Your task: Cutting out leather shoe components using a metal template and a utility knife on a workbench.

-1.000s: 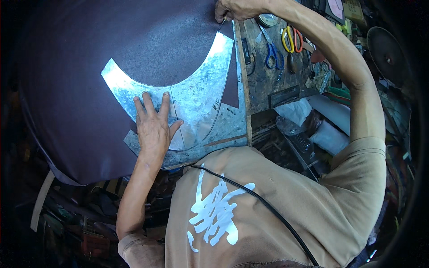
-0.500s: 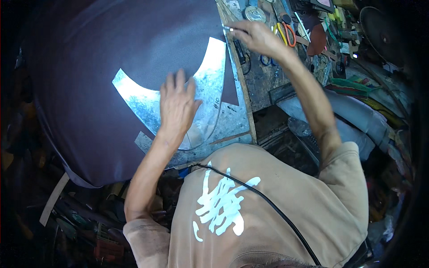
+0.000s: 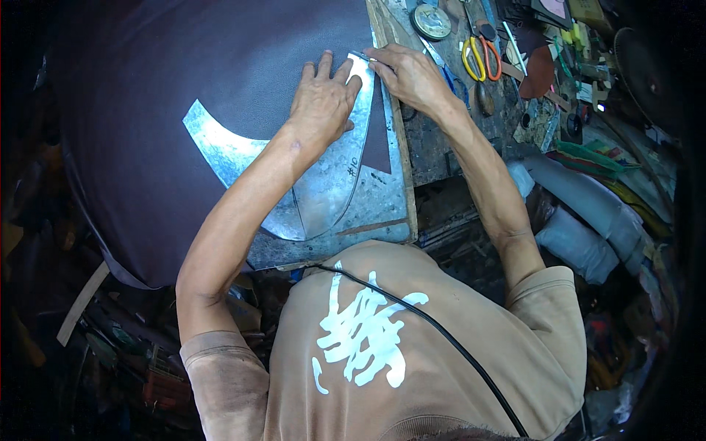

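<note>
A shiny curved metal template (image 3: 327, 195) lies flat on a large dark maroon sheet of leather (image 3: 220, 59). My left hand (image 3: 323, 103) rests on the template's right arm with fingers spread, some reaching past its inner edge onto the leather. At the upper tip of that arm, my right hand (image 3: 412, 77) is closed around a slim tool (image 3: 360, 55). The tool's end touches or sits just over the template's tip; its kind is mostly hidden by the fingers.
Right of the leather, the wooden bench (image 3: 430, 143) bears orange-and-yellow-handled scissors (image 3: 474, 62), blue-handled scissors (image 3: 452, 81) and a round tin (image 3: 431, 22). Several scraps lie farther right. Clear plastic-wrapped rolls (image 3: 577, 239) stand below the bench. A black cable (image 3: 448, 338) crosses my shirt.
My left hand has slid up and right along the template. My right hand has come down and slightly left, bringing the slim tool to the template's upper tip.
</note>
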A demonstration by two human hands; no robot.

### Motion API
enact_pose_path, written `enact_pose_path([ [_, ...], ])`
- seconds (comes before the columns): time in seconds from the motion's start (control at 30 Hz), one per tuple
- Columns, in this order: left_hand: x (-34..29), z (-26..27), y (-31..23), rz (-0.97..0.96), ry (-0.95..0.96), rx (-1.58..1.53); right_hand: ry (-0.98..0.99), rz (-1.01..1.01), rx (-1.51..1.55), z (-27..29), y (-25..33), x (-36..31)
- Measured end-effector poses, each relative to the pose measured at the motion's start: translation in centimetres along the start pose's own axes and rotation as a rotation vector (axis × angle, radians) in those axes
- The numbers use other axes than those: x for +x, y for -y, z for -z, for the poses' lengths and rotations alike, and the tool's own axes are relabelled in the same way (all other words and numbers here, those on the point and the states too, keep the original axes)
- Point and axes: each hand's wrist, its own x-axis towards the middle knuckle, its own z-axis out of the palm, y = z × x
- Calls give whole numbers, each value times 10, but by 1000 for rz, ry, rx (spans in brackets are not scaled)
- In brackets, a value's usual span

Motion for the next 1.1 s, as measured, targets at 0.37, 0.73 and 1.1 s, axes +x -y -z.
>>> enact_pose_path([
  [0.37,4,1,0,10,40,28,84,-20,-72,3,10,5],
  [0.73,9,11,-3,35,108,68,156,-82,-120,17,7,-5],
  [1.1,8,12,-4,37,124,80,55,-76,-42,15,-7,-29],
])
